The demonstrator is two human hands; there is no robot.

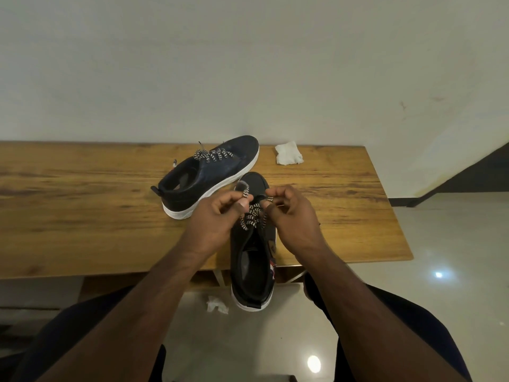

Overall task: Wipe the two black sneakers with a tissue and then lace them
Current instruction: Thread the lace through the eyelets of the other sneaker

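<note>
Left hand (220,213) and right hand (289,210) work side by side above the near sneaker (252,260), each with fingers curled and pinching one end of the black-and-white patterned lace (252,219); the left hand holds its end raised over the toe, the right hand holds the other end just beside it, and the lace crosses in a zigzag between them down over the tongue. The near sneaker, black with a white sole, lies lengthwise across the near edge of the counter (82,202), its toe pointing toward the wall and its heel overhanging the edge toward the person. The far sneaker (212,175), also black with a white sole, rests on the counter just beyond the left hand, angled with its toe toward the far edge and its heel toward the left; its lace is threaded, with loose ends lying near the collar. A crumpled white tissue (288,153) lies at the far edge of the counter, to the right of the far sneaker's toe and apart from it. A second tissue scrap (217,304) lies on the pale floor (248,340) below the near edge, left of the overhanging heel.
</note>
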